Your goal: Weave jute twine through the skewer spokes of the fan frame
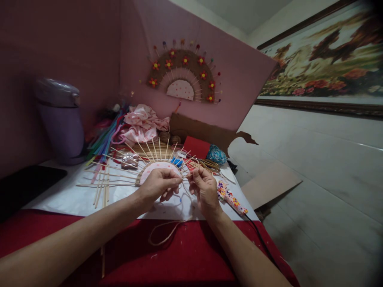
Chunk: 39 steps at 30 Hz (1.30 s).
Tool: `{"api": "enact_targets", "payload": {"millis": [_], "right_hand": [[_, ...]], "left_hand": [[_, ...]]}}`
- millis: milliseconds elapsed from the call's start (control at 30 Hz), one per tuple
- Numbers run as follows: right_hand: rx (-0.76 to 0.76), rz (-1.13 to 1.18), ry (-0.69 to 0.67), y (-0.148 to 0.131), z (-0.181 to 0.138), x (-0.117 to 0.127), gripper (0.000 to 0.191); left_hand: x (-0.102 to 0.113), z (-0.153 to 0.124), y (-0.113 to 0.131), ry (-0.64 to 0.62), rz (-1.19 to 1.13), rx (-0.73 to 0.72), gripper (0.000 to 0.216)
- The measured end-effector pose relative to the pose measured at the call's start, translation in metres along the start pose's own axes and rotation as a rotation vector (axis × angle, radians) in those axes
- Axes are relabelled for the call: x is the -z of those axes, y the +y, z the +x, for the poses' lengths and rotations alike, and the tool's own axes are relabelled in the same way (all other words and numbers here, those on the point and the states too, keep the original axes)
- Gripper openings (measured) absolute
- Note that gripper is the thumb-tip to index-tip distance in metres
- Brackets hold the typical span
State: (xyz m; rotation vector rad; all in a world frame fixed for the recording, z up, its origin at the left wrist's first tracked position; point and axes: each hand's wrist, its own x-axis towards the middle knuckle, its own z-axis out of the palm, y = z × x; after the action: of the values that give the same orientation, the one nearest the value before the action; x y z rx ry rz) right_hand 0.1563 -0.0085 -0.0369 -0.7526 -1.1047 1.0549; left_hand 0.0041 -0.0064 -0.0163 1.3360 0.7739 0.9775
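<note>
A half-round piece (159, 169) covered in pink dotted cloth lies on the white sheet, with thin wooden sticks (148, 149) fanning out from its curved edge. My left hand (160, 184) is closed in a pinch in front of it, partly covering it. Close by on the right, my right hand (203, 189) is also pinched, at a strand of twine stretched between both hands' fingertips. The twine (167, 240) hangs down and loops over the red cloth. Fingers hide part of the strand and the piece's right end.
A flower-patterned glue gun (231, 199) with a black cord lies at the right. Behind are blue yarn (216, 154), scissors (209, 165), crumpled pink cloth (142, 123) and loose sticks (104, 185). A purple flask (61, 123) stands left; a finished fan decoration (182, 73) hangs on the pink board.
</note>
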Motion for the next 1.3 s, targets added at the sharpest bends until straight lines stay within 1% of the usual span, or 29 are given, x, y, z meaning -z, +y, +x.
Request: {"api": "enact_targets", "payload": {"millis": [200,433,567,633,700,800,900,1033,1300], "right_hand": [[-0.001,0.028,0.034,-0.002,0.001,0.000,0.023],[0.007,0.029,0.035,0.000,0.001,0.002,0.022],[0.001,0.008,0.029,-0.001,0.001,0.001,0.025],[-0.014,-0.007,0.012,-0.001,0.001,0.001,0.029],[-0.024,-0.048,-0.034,0.000,0.000,0.000,0.030],[-0.007,-0.149,-0.104,0.001,-0.002,-0.002,0.028],[0.020,-0.210,-0.112,0.002,-0.003,-0.002,0.026],[0.041,-0.211,-0.137,0.006,-0.003,0.000,0.024],[0.048,-0.174,-0.162,0.008,-0.004,-0.001,0.022]], "left_hand": [[0.000,0.000,0.001,0.065,-0.022,0.000,0.014],[-0.003,-0.002,0.007,0.093,-0.018,-0.004,0.006],[-0.003,-0.001,0.006,0.104,-0.017,-0.002,0.004],[-0.003,-0.001,0.005,0.106,-0.012,-0.017,0.004],[-0.004,-0.002,0.006,0.104,0.004,-0.030,0.006],[-0.005,-0.003,0.007,0.084,0.037,-0.032,0.010],[-0.004,-0.002,0.006,0.062,0.063,-0.023,0.017],[-0.001,0.001,0.000,0.030,0.085,0.025,0.022],[0.000,0.003,-0.002,0.039,0.035,0.059,0.016]]}}
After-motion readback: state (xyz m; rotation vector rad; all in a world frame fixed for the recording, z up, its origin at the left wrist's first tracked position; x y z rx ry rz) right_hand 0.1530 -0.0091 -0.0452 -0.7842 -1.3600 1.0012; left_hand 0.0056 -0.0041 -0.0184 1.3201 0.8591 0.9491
